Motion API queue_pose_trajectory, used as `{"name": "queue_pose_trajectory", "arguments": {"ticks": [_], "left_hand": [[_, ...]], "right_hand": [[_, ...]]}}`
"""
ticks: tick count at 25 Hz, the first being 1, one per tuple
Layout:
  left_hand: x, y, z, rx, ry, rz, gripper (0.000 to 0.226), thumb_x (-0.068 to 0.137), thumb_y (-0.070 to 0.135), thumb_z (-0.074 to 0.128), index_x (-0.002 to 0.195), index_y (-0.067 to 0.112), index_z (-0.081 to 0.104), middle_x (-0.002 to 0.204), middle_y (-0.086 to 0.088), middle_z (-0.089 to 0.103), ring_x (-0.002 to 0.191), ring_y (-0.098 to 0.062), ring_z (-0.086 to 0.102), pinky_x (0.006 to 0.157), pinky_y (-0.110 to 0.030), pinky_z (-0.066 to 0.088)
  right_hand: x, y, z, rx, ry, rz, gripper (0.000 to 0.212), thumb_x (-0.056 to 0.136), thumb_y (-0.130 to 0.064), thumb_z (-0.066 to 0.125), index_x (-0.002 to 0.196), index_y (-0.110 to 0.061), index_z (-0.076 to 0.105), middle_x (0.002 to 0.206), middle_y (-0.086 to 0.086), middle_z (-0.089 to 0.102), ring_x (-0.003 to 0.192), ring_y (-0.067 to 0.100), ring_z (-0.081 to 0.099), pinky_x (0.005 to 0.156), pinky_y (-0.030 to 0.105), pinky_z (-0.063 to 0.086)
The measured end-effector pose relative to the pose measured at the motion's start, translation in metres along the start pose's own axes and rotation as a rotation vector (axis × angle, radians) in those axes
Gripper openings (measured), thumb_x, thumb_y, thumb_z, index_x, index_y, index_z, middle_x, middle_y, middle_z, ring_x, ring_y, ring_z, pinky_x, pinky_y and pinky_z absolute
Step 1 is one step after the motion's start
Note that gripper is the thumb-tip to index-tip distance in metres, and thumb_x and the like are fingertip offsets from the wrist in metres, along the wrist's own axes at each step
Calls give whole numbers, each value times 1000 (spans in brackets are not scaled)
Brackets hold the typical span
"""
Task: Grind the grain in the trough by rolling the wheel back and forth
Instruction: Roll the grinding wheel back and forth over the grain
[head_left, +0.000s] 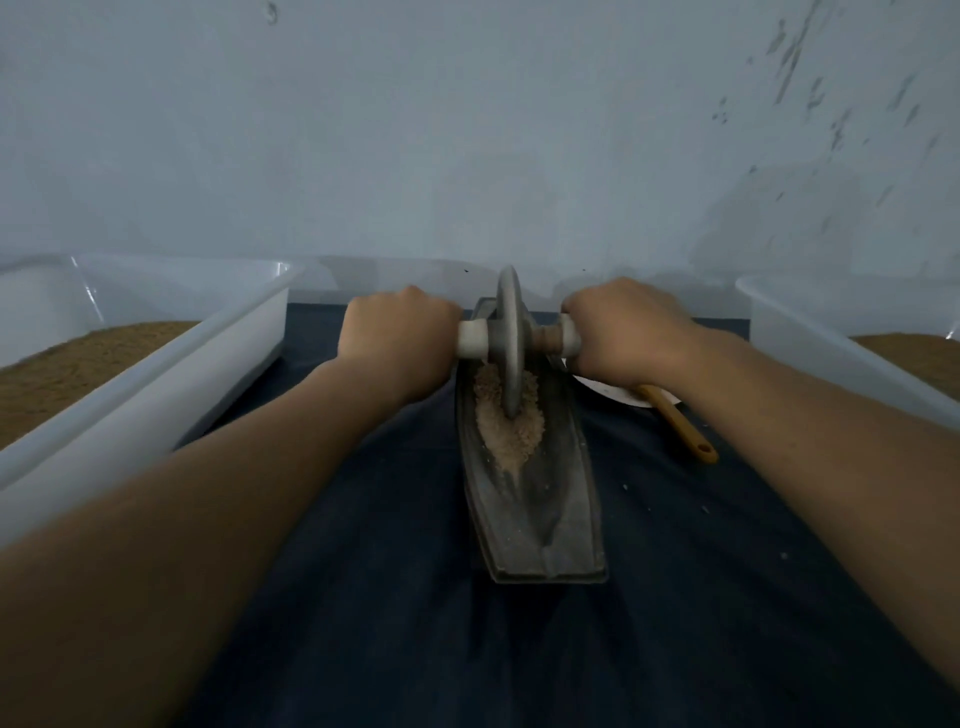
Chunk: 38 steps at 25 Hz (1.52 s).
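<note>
Dark cloth (363, 571); L hand (397, 338) & R hand (623, 332) fisted round wheel (511, 343) axle, arms straight.

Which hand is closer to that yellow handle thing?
The right hand. It grips the wheel axle just above the yellow handle, covering its far end. The left hand grips the axle's other end, on the far side of the trough.

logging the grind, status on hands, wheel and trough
Left hand and right hand both grip the axle. Wheel upright in trough, on the grain. Yellow-handled utensil lies beside, clear.
</note>
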<state>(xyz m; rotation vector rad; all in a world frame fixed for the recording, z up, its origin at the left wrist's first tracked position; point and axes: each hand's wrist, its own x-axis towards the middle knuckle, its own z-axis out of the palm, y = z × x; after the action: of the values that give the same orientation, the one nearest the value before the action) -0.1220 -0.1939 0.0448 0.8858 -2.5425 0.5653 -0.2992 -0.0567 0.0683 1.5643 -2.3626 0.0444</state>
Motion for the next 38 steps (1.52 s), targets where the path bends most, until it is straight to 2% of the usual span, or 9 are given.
{"name": "queue_pose_trajectory", "arguments": {"ticks": [4, 8, 16, 18, 22, 24, 25, 31, 38], "left_hand": [[-20, -6, -23, 4, -66, 131, 14, 84, 33, 62, 98, 34, 61, 76, 7, 43, 72, -23, 54, 59, -34, 38], [-42, -21, -27, 5, -70, 180, 15, 73, 37, 62, 87, 39, 57, 66, 12, 45, 54, -11, 43, 47, -25, 28], [-2, -9, -2, -66, -101, -37, 15, 91, 36, 57, 102, 30, 65, 81, 3, 53, 69, -21, 54, 60, -34, 40], [-11, -10, -14, -44, -115, 31, 15, 88, 41, 58, 99, 34, 65, 79, 6, 53, 66, -18, 51, 56, -32, 38], [-45, -20, -17, 10, 51, 176, 12, 70, 45, 62, 80, 38, 60, 59, 13, 41, 45, -5, 33, 43, -20, 20], [-38, -21, -15, 24, 40, 176, 12, 68, 45, 61, 77, 37, 58, 58, 13, 43, 44, -5, 35, 43, -19, 19], [-30, -19, -11, 15, 0, 134, 11, 73, 44, 62, 81, 36, 60, 63, 12, 47, 48, -9, 41, 44, -21, 22], [0, -10, 4, -150, -155, -56, 18, 90, 39, 60, 102, 28, 65, 91, -1, 62, 79, -24, 61, 65, -36, 45], [-37, -22, -17, -33, -49, 203, 14, 69, 44, 59, 82, 38, 57, 63, 14, 47, 50, -6, 42, 44, -21, 24]], "right_hand": [[-33, 4, -11, 6, -157, -15, 17, 86, -39, 67, 74, -31, 57, 73, -6, 61, 65, 13, 58, 54, 29, 45], [-78, 10, -1, -77, 43, -50, 21, 70, -44, 60, 81, -53, 45, 57, -12, 50, 49, 9, 48, 43, 23, 32], [-2, -9, 5, -143, 138, 62, 18, 92, -38, 60, 80, -27, 54, 87, 2, 65, 70, 24, 54, 57, 30, 34], [-19, -2, 4, -118, 82, 42, 23, 91, -41, 59, 74, -27, 52, 82, -1, 64, 65, 19, 51, 53, 28, 32], [-73, 7, 8, -186, 291, -33, 24, 62, -46, 62, 78, -43, 44, 45, -14, 38, 38, 2, 34, 39, 16, 17], [-68, 8, 8, -165, 221, -33, 25, 61, -48, 62, 80, -50, 47, 45, -15, 39, 39, 1, 36, 39, 16, 20], [-56, 7, 9, -125, 158, -19, 13, 69, -48, 63, 76, -45, 53, 50, -14, 46, 44, 4, 43, 40, 20, 26], [6, -12, 0, -217, 187, 28, 27, 89, -36, 64, 69, -25, 50, 71, -1, 50, 62, 20, 49, 55, 28, 33], [-69, 10, 4, -35, 106, -108, 19, 61, -56, 49, 80, -57, 50, 47, -18, 45, 42, -1, 43, 40, 17, 26]]}}
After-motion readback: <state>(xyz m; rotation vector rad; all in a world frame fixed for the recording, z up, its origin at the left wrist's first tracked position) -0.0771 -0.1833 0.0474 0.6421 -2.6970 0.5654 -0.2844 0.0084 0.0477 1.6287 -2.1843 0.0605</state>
